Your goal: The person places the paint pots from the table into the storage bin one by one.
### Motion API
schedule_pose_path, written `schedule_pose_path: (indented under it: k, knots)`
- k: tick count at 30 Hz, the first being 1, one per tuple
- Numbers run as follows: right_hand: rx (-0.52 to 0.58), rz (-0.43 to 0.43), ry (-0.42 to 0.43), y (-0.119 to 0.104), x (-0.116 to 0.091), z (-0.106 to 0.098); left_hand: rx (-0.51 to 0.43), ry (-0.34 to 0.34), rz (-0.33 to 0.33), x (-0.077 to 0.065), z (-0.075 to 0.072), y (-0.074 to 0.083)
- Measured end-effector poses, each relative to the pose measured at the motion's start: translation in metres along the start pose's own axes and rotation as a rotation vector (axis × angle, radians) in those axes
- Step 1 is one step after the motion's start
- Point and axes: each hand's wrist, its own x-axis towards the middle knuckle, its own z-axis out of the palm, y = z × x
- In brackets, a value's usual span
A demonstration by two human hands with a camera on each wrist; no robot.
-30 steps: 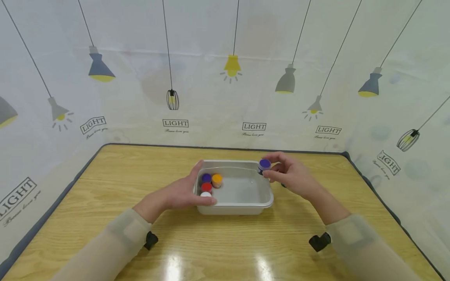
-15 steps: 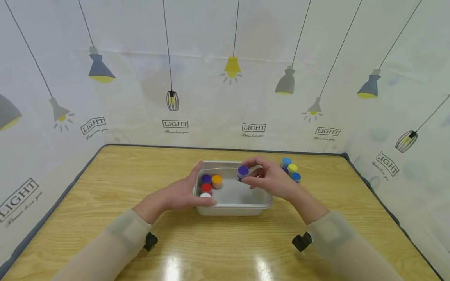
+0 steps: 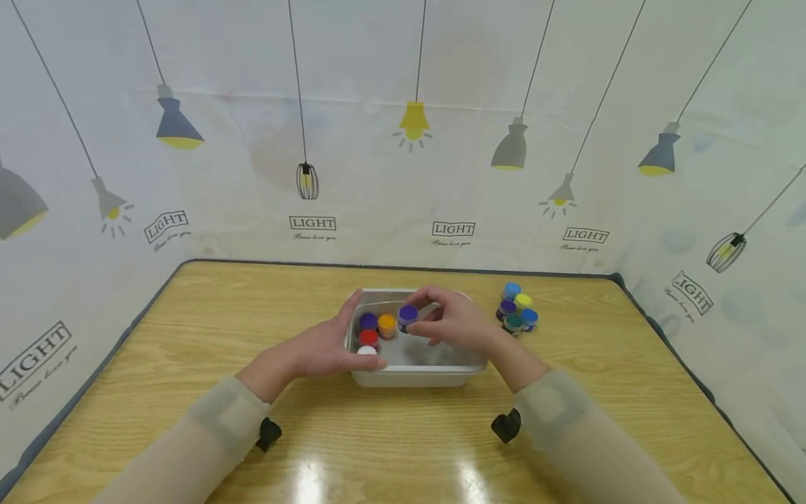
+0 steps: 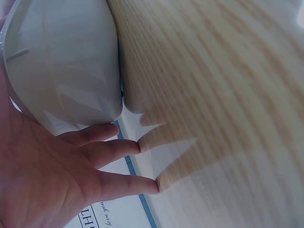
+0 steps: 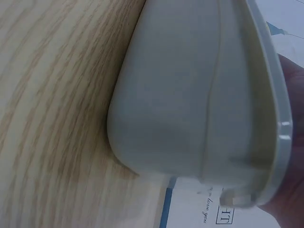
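Head view: purple-lidded jar (image 3: 407,319), pinched by right hand (image 3: 456,320), has been carried left over white tray (image 3: 412,378), near orange-lidded jar (image 3: 387,326). Tray steadied by spread left hand (image 3: 320,348). Loading judged part-done: five jars (image 3: 522,302) left on counter (image 3: 252,301).

The off-white plastic bin (image 3: 412,379), rectangular with rounded corners and a flared rim, stood upright and open-topped on the desk (image 3: 403,437). In its left end sat four lidded jars: violet (image 3: 368,321), orange (image 3: 387,326), red (image 3: 369,339) and white (image 3: 367,350), the last partly hidden by the left hand (image 3: 324,344). A purple-lidded jar (image 3: 407,316), pinched by the right hand (image 3: 456,322), was upright just beside the orange one, within the rim.
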Motion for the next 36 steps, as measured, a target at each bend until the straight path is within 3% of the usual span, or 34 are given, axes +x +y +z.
schedule_pose_path:
  k: [8, 15, 19, 28, 36]
  knots:
    - [0.007, 0.032, -0.019, -0.002, 0.014, 0.015, 0.0, 0.007, 0.01, -0.001, 0.002, -0.001]
    - [-0.078, -0.042, 0.017, 0.001, 0.016, 0.021, -0.007, 0.001, 0.02, 0.0, 0.004, 0.001]
    - [-0.093, -0.059, -0.013, 0.005, 0.017, 0.023, -0.002, 0.009, 0.013, -0.001, 0.003, 0.001]
    - [-0.16, 0.036, -0.084, 0.005, 0.018, 0.027, -0.007, 0.011, 0.007, -0.002, 0.003, 0.001]
    - [-0.23, 0.027, -0.085, 0.01, 0.022, 0.029, -0.012, 0.01, 0.014, 0.0, 0.003, 0.001]
